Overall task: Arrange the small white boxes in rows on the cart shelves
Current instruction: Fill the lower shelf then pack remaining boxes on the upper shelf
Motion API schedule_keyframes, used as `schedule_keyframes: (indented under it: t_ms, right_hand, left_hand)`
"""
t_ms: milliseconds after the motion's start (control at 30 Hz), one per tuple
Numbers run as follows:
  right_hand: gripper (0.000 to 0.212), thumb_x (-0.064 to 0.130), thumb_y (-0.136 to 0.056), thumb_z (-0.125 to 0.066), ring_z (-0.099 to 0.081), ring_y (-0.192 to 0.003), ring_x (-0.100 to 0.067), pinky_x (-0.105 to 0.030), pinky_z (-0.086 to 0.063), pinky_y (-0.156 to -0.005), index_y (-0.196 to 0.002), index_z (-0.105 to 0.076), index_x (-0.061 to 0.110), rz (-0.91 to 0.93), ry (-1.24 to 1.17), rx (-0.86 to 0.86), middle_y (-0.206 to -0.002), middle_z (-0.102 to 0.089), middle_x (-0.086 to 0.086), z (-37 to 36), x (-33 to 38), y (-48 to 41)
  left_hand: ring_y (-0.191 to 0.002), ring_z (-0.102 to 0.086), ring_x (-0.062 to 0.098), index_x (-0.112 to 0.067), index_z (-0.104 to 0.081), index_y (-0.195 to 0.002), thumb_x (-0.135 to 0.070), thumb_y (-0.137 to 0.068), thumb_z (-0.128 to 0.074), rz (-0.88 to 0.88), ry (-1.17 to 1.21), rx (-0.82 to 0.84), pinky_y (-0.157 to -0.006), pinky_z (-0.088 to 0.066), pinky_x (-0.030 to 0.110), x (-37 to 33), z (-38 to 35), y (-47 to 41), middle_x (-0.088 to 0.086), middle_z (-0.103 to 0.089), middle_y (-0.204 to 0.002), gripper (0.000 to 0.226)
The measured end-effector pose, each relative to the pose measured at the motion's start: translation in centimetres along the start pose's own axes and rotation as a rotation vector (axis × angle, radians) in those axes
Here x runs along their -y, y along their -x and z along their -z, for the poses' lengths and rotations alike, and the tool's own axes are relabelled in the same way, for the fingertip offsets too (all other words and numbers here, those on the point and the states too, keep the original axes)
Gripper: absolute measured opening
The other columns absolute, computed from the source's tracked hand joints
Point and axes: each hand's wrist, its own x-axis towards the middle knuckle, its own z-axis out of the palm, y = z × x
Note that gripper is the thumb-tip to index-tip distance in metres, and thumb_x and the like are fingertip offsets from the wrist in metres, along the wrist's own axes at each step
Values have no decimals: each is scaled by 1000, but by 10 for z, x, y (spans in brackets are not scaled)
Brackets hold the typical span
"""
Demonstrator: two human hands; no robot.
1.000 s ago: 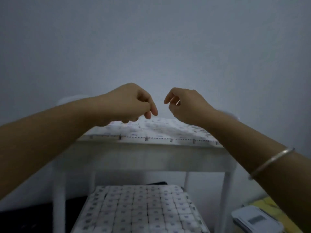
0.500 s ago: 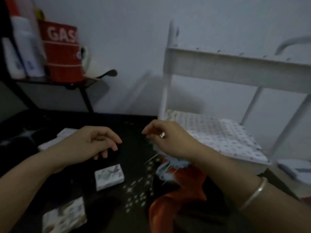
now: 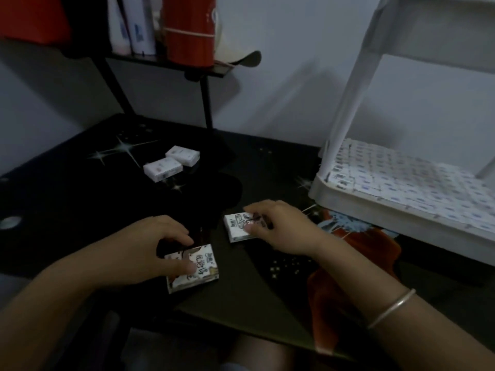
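Note:
On the dark mat, my left hand (image 3: 158, 247) grips a white printed box (image 3: 199, 266) lying near the front, fingers at its far edge and thumb on top. My right hand (image 3: 281, 226) pinches a second white box (image 3: 237, 227) a little farther back and to the right. Two more white boxes (image 3: 172, 163) lie together at the back of the mat. The white cart (image 3: 348, 199) stands at the right; its lower shelf is covered with rows of small white boxes (image 3: 401, 178).
A black rack (image 3: 203, 70) at the back left holds a red canister (image 3: 188, 28) and white bottles (image 3: 134, 22). A red and blue printed patch (image 3: 356, 236) shows on the mat beside the cart. A silver bangle sits on my right wrist.
The view swung from the cart's top shelf down to the mat on the left. Both hands came down empty and took hold of one box each.

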Motion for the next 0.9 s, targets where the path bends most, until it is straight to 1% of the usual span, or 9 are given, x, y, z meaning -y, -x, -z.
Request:
schedule_keyframes:
  t_ms: [67, 233, 367, 467, 533, 633, 733, 800, 900]
  right_hand:
    - [43, 48, -87, -63, -53, -111, -9, -27, -46, -91, -125, -53, 31, -4, -90, 1, -122, -58, 10, 4, -2, 1]
    - [40, 45, -76, -75, -60, -86, 6, -14, -51, -67, -105, -49, 35, -50, -247, -42, -96, -61, 16, 8, -10, 10]
    - [54, 40, -78, -75, -59, -91, 6, -9, -48, -68, -123, -46, 42, -125, -380, -4, -103, -57, 16, 17, -23, 24]
    - [68, 36, -84, -71, -59, -89, 3, -7, -46, -67, -138, -34, 52, -160, -444, -13, -103, -56, 15, 30, -34, 44]
    - [64, 30, -86, -69, -64, -88, 0, -12, -52, -69, -137, -39, 53, -170, -547, -65, -104, -59, 11, 44, -42, 58]
    - [47, 22, -85, -71, -67, -89, -5, -25, -56, -73, -122, -57, 48, -181, -617, -164, -104, -66, 8, 74, -54, 84]
    - [32, 22, -81, -74, -70, -81, -11, -30, -56, -70, -106, -57, 35, -228, -596, -257, -96, -70, 7, 113, -68, 112]
    - [29, 17, -82, -74, -70, -71, -13, -27, -54, -59, -100, -53, 24, -257, -629, -351, -91, -71, 1, 143, -76, 133]
    - [27, 3, -80, -72, -66, -59, -11, -19, -48, -49, -92, -50, 12, -289, -647, -514, -77, -71, -5, 192, -86, 164]
  left_hand:
    - [-112, -39, -13, -50, -59, -111, -78, -51, -57, -29, -38, 28, -91, -42, 18, -1, 1, 0, -36, -39, -125, 65]
    - [-108, -49, -9, -48, -60, -100, -54, -66, -77, -35, 31, 10, -87, -49, 23, -6, 0, -6, -30, -51, -119, 38]
    - [-82, -66, -6, -40, -60, -99, -28, -73, -82, -50, 197, -24, -66, -55, 19, -24, -4, -22, -14, -69, -97, 37]
    - [-86, -69, 1, -37, -60, -106, -23, -74, -82, -95, 264, -35, -73, -59, 26, -48, -4, -40, -10, -70, -97, 41]
    - [-89, -68, 1, -37, -60, -112, -22, -75, -81, -151, 286, -51, -77, -58, 26, -69, 0, -52, -12, -69, -98, 45]
    - [-85, -68, -2, -38, -66, -106, -22, -77, -78, -277, 262, -60, -77, -58, 27, -113, 13, -71, -19, -71, -95, 35]
    - [-77, -69, 4, -32, -69, -91, -20, -76, -77, -426, 219, -83, -76, -59, 37, -171, 35, -91, -12, -72, -86, 21]
    - [-80, -71, 19, -23, -67, -90, -18, -75, -79, -510, 271, -95, -80, -57, 46, -216, 49, -104, 0, -73, -85, 20]
    - [-85, -72, 16, -18, -65, -90, -15, -73, -80, -623, 362, -139, -85, -57, 45, -284, 71, -119, 1, -75, -89, 23]
